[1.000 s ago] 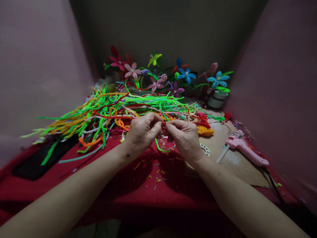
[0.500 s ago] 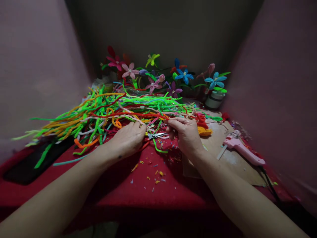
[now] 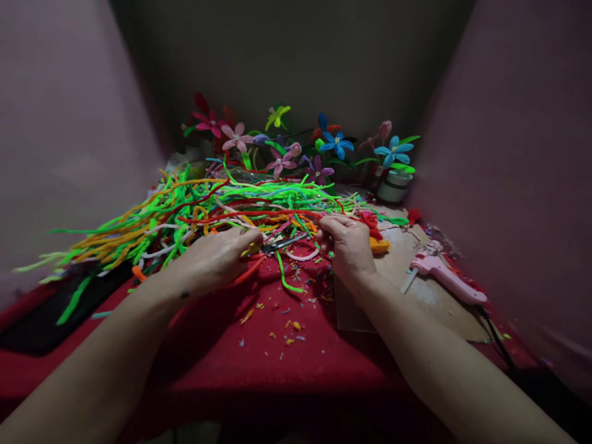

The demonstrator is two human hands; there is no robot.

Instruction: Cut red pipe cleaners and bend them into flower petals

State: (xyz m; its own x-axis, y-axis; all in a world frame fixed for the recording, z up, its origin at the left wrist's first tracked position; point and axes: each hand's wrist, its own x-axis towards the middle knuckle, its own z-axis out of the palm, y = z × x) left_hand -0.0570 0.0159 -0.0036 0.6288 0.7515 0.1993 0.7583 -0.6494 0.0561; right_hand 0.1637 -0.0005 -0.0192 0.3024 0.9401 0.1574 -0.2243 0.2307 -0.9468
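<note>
My left hand [image 3: 219,253] is closed around a pair of scissors [image 3: 283,244]. Their metal blades point right, and an orange-red handle loop shows under my fingers. A little to the right, my right hand [image 3: 346,243] is closed in a pinch on the end of a long red pipe cleaner [image 3: 259,214], which stretches left across the heap. The scissor tips lie near my right fingertips. Behind both hands spreads a big pile of pipe cleaners [image 3: 277,192], mostly green, orange and red. One bent green pipe cleaner [image 3: 284,279] hangs down in front of the blades.
Fuzzy flowers [image 3: 337,145] stand along the back, near a small jar [image 3: 394,186]. To the right, a pink glue gun [image 3: 446,277] rests on a cardboard sheet [image 3: 416,317]. Coloured fuzz scraps [image 3: 291,325] dot the red cloth [image 3: 277,370]. A black flat object [image 3: 50,320] lies left.
My left hand has drawn back leftward with the scissors, away from my right hand. The right hand keeps its pinch on the red pipe cleaner. The whole view has shifted slightly.
</note>
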